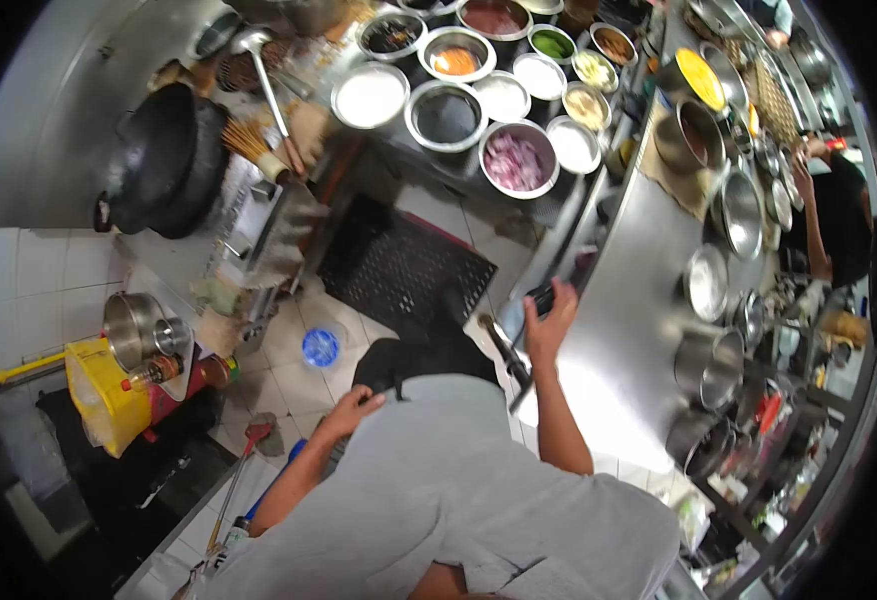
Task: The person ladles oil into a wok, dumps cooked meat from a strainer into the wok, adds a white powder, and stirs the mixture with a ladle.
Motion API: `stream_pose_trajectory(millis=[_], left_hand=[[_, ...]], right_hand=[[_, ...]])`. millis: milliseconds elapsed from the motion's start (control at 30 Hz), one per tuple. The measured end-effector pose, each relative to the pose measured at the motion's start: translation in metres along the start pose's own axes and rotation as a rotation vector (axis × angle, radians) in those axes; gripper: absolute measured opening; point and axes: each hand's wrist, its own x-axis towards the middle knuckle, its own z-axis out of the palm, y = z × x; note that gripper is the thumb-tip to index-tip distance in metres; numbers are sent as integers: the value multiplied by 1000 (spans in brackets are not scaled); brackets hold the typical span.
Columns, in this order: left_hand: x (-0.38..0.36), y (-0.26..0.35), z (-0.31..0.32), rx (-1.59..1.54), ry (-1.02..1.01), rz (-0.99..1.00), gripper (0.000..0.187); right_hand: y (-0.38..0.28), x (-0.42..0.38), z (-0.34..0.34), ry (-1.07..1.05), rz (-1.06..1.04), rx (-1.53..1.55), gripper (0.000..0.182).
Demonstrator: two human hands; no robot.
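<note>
My left hand [352, 412] is beside my waist at the hem of the grey shirt [459, 440], its fingers curled; whether anything small is between them is hidden. At the edge of the steel counter [614, 330], my right hand [553, 322] is closed around a small dark object [542, 298]. A metal fitting [504, 350] is just left of that hand. Ahead, a bowl of chopped onion [519, 160] stands among several steel bowls of ingredients.
A black wok [164, 160] and a ladle [277, 100] are at the upper left. Below them are a steel pot [131, 328] and a yellow container [104, 395]. A black perforated mat [399, 265] lies on the floor. Another person [834, 215] is at the far right, beyond stacked bowls.
</note>
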Motion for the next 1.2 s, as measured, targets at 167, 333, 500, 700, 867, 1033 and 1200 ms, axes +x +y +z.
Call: stream_pose_trajectory(millis=[167, 333, 500, 700, 867, 1033, 1200], left_hand=[[44, 9, -14, -127, 286, -22, 45], [51, 20, -27, -271, 368, -62, 36], [71, -2, -46, -350, 420, -87, 37], [81, -27, -62, -368, 453, -152, 35], [81, -41, -72, -442, 486, -198, 35], [93, -26, -83, -500, 508, -139, 32], [106, 3, -121, -462, 455, 94, 26]], right_hand=[[63, 79, 146, 312, 457, 165, 67], [151, 110, 163, 546, 1096, -219, 84], [192, 133, 179, 692, 1126, -594, 91], [258, 111, 189, 703, 901, -953, 89], [290, 88, 189, 722, 790, -1151, 87], [199, 99, 186, 409, 795, -746, 81], [139, 99, 302, -196, 501, 287, 43]])
